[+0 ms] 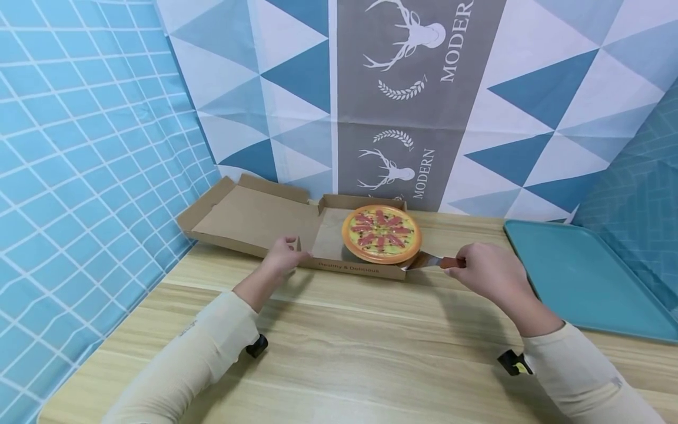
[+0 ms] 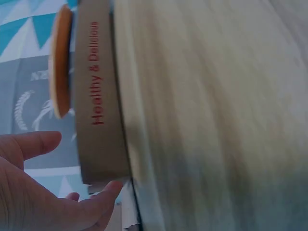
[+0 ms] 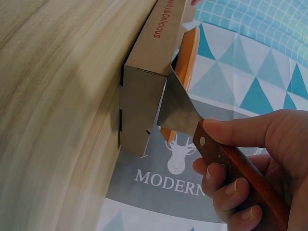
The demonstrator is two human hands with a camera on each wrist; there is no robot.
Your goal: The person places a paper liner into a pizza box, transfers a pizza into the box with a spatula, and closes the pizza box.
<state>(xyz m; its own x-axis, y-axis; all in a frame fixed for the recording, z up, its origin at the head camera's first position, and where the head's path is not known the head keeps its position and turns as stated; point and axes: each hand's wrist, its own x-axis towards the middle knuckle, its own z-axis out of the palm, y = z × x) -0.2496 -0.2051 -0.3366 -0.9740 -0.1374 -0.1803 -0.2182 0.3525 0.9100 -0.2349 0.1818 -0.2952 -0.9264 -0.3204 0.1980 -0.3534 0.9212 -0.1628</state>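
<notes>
My right hand (image 1: 492, 271) grips the brown wooden handle (image 3: 240, 173) of a metal spatula (image 3: 178, 103). Its blade slips under the rim of a round pizza (image 1: 380, 232) with red topping strips and an orange crust. The pizza lies over the right half of an opened cardboard pizza box (image 1: 352, 266) marked "Healthy & Delicious". In the right wrist view the pizza edge (image 3: 187, 57) shows above the box wall. My left hand (image 1: 283, 257) is at the box's front left corner, thumb and fingers spread apart, fingertips right at the cardboard (image 2: 103, 159).
The box lid (image 1: 254, 215) lies folded out to the left, near the blue tiled wall (image 1: 79, 147). A teal tray (image 1: 588, 277) rests on the wooden table (image 1: 339, 347) at the right. A patterned backdrop (image 1: 392, 106) stands close behind the box.
</notes>
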